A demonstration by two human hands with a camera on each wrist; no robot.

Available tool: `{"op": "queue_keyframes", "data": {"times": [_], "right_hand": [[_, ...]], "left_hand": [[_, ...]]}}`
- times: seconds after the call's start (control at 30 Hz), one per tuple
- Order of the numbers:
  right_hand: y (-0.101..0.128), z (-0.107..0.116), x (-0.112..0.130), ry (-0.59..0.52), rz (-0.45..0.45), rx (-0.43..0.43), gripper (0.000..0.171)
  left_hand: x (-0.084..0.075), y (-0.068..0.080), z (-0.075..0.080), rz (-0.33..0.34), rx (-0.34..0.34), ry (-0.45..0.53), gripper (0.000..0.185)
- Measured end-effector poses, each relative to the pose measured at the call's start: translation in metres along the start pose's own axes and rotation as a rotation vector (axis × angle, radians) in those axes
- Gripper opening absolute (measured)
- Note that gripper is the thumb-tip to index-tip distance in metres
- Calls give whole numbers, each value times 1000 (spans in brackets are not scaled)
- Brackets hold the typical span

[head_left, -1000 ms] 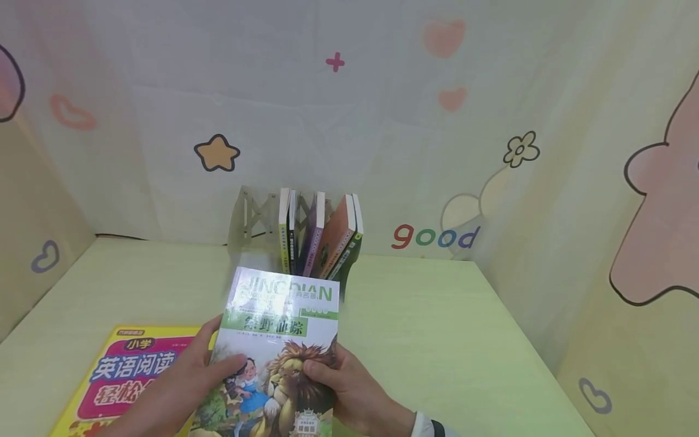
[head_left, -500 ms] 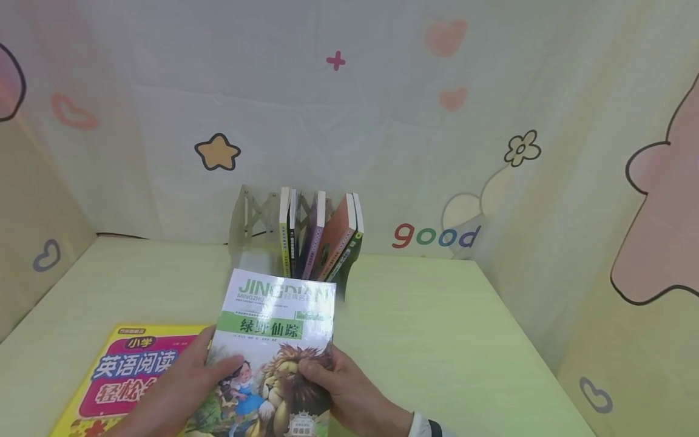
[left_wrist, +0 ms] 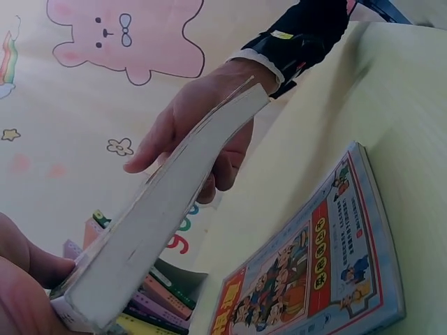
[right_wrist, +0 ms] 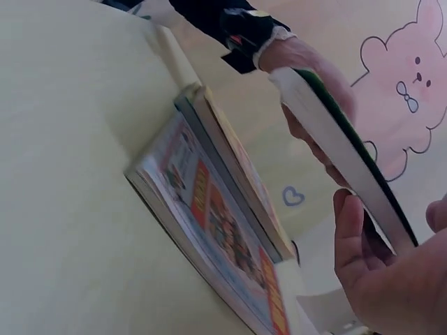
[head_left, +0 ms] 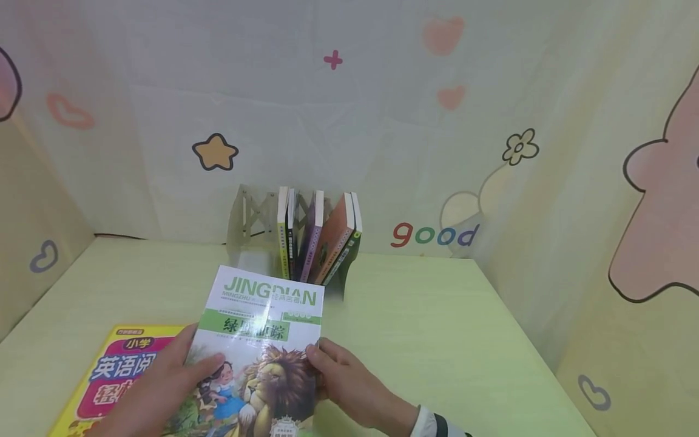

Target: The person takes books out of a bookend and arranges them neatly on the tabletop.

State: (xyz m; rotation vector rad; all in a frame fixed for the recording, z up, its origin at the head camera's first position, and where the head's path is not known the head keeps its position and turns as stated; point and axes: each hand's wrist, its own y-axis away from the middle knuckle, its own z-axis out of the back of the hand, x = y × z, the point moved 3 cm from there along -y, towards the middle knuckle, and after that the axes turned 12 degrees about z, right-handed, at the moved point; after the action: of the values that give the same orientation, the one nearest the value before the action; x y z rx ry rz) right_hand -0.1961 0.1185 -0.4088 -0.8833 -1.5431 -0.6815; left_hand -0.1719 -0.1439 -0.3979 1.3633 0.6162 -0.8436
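In the head view a paperback book (head_left: 262,340) is tilted up over the table, its cover showing a green title band, a girl and a lion. My left hand (head_left: 164,382) grips its left edge, thumb on the cover and fingers behind. My right hand (head_left: 349,382) is at the right edge, thumb tip just overlapping the cover. In the right wrist view, a gap shows between the right thumb (right_wrist: 438,215) and the book, whose page edges (right_wrist: 349,160) face the camera. A yellow and pink book (head_left: 120,358) lies flat beneath my left arm.
At the back stands a metal book rack (head_left: 240,224) with several upright books (head_left: 317,237), some leaning right. A blue-bordered illustrated book (left_wrist: 314,258) lies on the pale table (head_left: 426,328) near me, with a thick book (right_wrist: 237,167) beside it. Printed cloth walls (head_left: 349,133) enclose the table.
The held paperback has moved left with my left hand, covering more of the yellow book. My right thumb has slid off the lion picture to the cover's right edge.
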Motion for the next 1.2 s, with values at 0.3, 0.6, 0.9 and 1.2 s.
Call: {"op": "queue_keyframes", "data": {"times": [0.3, 0.6, 0.9, 1.2], "right_hand": [[-9, 37, 35, 165, 92, -98, 42], [-19, 74, 62, 359, 172, -205, 45], [-46, 102, 78, 555, 264, -335, 46], [-79, 123, 98, 793, 376, -323, 59]], "left_hand": [[10, 7, 28, -33, -9, -114, 85], [15, 14, 57, -135, -50, -272, 80], [27, 13, 83, -123, -24, -181, 79], [32, 13, 106, -71, -76, -345, 82]]}}
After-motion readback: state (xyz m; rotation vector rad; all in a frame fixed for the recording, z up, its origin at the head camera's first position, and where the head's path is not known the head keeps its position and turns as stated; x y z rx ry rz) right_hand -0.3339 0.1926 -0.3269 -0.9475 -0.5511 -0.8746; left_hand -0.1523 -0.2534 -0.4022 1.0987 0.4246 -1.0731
